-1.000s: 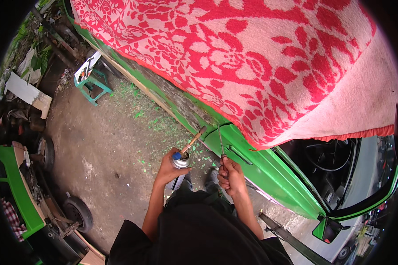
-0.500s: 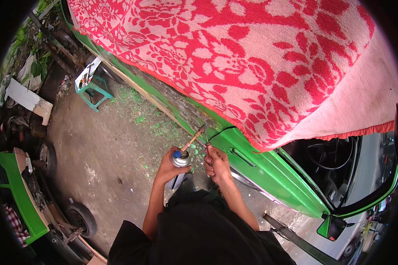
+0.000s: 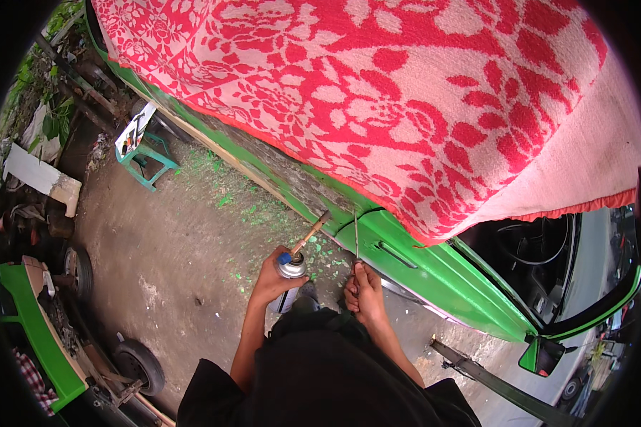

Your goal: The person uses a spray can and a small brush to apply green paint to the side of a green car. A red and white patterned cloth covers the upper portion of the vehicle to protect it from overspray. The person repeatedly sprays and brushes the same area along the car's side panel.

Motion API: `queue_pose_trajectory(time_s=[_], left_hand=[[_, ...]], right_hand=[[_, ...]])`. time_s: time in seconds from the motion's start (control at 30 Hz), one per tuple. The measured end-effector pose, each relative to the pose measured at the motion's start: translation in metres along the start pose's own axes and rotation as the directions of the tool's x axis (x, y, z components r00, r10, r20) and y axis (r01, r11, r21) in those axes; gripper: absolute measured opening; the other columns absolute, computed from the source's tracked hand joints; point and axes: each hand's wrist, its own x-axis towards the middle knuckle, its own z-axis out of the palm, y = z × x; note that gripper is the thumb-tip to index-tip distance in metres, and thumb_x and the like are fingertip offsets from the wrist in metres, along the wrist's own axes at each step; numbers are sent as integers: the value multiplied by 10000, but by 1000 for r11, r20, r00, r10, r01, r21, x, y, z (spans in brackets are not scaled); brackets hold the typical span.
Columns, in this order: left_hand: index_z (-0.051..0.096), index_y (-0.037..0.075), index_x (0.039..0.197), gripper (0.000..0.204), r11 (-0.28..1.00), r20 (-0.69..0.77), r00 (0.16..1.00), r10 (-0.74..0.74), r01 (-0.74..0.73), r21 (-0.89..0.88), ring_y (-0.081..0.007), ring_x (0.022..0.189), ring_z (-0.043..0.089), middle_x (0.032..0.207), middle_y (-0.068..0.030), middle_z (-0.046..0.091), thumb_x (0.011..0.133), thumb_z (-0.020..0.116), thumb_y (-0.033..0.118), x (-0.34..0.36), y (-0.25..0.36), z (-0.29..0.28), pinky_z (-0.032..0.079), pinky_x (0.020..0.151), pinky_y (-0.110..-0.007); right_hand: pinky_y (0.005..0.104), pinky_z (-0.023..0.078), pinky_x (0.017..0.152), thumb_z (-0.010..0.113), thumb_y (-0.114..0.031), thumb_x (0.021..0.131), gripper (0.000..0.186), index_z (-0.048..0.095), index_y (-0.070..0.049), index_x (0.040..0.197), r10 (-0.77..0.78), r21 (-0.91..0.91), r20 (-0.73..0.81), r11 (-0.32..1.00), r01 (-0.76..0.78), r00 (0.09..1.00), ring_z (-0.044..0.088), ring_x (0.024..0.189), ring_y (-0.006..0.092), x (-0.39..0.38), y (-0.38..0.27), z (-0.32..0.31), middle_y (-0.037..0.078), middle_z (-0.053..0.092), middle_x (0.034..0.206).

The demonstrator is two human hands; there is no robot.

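Observation:
My left hand (image 3: 268, 282) is wrapped round a gas torch (image 3: 291, 269), a silver can with a blue knob and a brass-coloured tube. The tube slants up and right, its end at the lower edge of the car's side panel. In my closed right hand (image 3: 367, 290) is a slim metal tool with a thin straight shaft (image 3: 357, 238), perhaps a screwdriver; its handle is mostly hidden by my fingers. The shaft points up over the green car door (image 3: 434, 277), near its front edge. Along the car's side runs a rough, grey-brown stripped patch (image 3: 292, 183).
A red and pink flowered blanket (image 3: 377, 107) covers the car above. Green paint flakes (image 3: 224, 199) litter the floor. At the left stand a teal stool (image 3: 147, 160) bearing tools, a loose wheel (image 3: 139, 366) and a green car part (image 3: 43, 327). A side mirror (image 3: 538, 356) juts out at the right.
My right hand has moved right and slightly down, bringing the tool's shaft away from the torch tube and more upright. My left hand still holds the torch in nearly the same place.

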Motion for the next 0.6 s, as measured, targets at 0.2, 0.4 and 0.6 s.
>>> queue_pose_trajectory(time_s=[0.2, 0.4, 0.6], left_hand=[[533, 83, 940, 470, 999, 77, 997, 26, -29, 40, -90, 788, 552, 832, 12, 583, 631, 886, 96, 15, 2, 12, 465, 718, -284], [537, 78, 951, 475, 999, 67, 998, 20, -23, 45, -90, 791, 556, 839, 9, 588, 629, 886, 87, 9, 1, 7, 470, 713, -283], [536, 72, 961, 487, 995, 16, 999, 35, -36, 89, -80, 802, 574, 854, 4, 596, 628, 891, 72, 1, -3, -11, 483, 711, -269]], right_hand=[[212, 182, 331, 495, -341, 1052, 253, 474, -128, 916, -4, 51, -54, 999, 6, 999, 277, 390, 52, -8, 0, 7, -18, 368, 620], [221, 183, 320, 510, -336, 1047, 262, 484, -127, 892, -19, 125, -79, 992, 29, 997, 270, 375, 59, -7, 4, 17, -15, 381, 614], [217, 174, 314, 510, -346, 1044, 260, 475, -126, 910, 42, 157, 36, 987, -47, 998, 264, 375, 48, 1, 6, 2, -27, 368, 611]])
